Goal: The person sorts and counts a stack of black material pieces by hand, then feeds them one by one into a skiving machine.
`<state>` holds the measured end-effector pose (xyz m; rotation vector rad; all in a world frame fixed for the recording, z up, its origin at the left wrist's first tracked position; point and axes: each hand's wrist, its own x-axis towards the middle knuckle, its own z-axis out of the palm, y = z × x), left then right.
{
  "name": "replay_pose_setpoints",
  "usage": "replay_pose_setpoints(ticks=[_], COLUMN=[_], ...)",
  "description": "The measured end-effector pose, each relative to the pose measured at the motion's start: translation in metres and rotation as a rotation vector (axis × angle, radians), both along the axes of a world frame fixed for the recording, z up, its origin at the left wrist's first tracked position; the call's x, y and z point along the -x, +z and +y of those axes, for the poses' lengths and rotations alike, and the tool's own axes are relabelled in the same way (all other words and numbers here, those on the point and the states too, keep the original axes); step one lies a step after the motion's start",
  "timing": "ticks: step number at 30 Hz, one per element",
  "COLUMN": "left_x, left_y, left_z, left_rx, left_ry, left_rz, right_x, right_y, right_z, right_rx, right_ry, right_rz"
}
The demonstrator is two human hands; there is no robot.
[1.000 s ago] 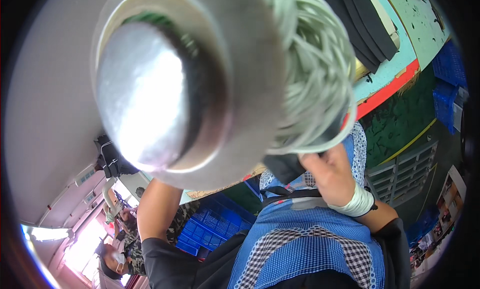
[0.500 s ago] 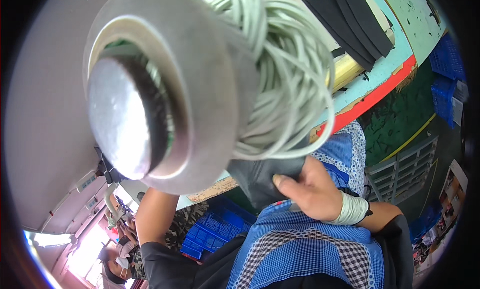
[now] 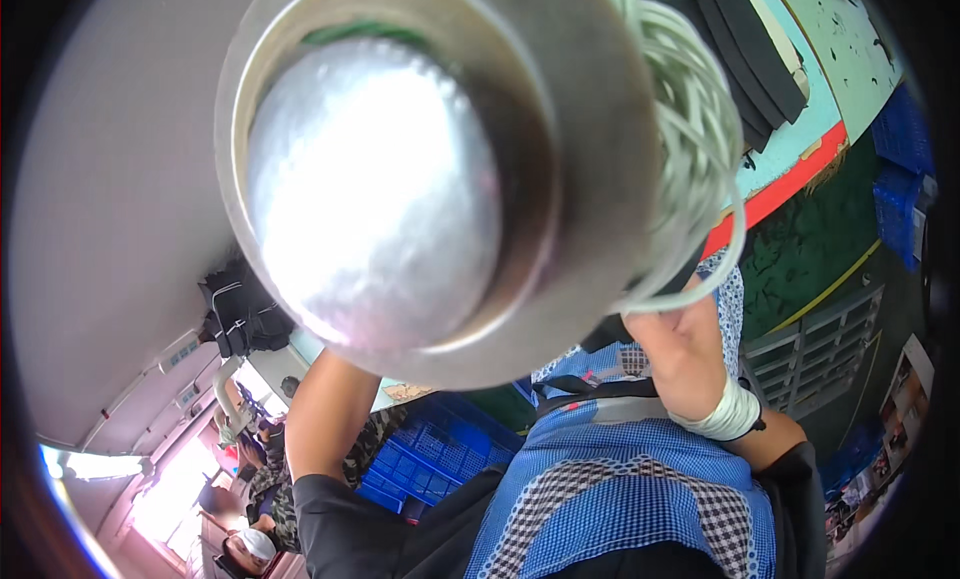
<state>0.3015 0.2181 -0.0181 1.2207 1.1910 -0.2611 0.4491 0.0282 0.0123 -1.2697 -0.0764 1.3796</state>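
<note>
A large round metal housing [image 3: 590, 179] with a shiny domed end [image 3: 375, 194] fills the upper middle, close in front of me. Loops of pale cord [image 3: 690, 129] hang at its right side. Just below these loops is my right hand [image 3: 685, 354], closed, with more cord wound round its wrist. It grips a dark, flat, flexible piece [image 3: 606, 334], mostly hidden behind the housing and cord. My left forearm [image 3: 328, 414] rises behind the housing, which hides my left hand entirely.
Dark cut strips [image 3: 745, 54] lie on the worktable [image 3: 825, 104], whose edge is red. Blue plastic baskets [image 3: 435, 454] stand at lower left, with more blue crates [image 3: 900, 179] at far right. A grey slatted rack [image 3: 815, 349] stands on the floor. Another person [image 3: 255, 544] is at lower left.
The housing and cord appear larger and further right in view. My right hand has shifted right and up, and less of the dark piece shows.
</note>
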Motion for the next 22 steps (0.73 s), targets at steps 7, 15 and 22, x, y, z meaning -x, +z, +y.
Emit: replay_pose_setpoints(ticks=[7, 15, 22], left_x=[-0.028, -0.004, 0.046], left_y=[0.022, 0.005, -0.042], left_z=[-0.006, -0.002, 0.003], left_rx=[-0.154, 0.108, 0.166], left_ry=[-0.324, -0.064, 0.077], left_rz=[0.213, 0.088, -0.184], right_x=[0.014, 0.018, -0.001], right_y=[0.000, 0.001, 0.000], right_z=[-0.009, -0.012, -0.009], right_rx=[0.071, 0.083, -0.027], right_ry=[0.125, 0.231, 0.044], right_rz=[0.133, 0.238, 0.064])
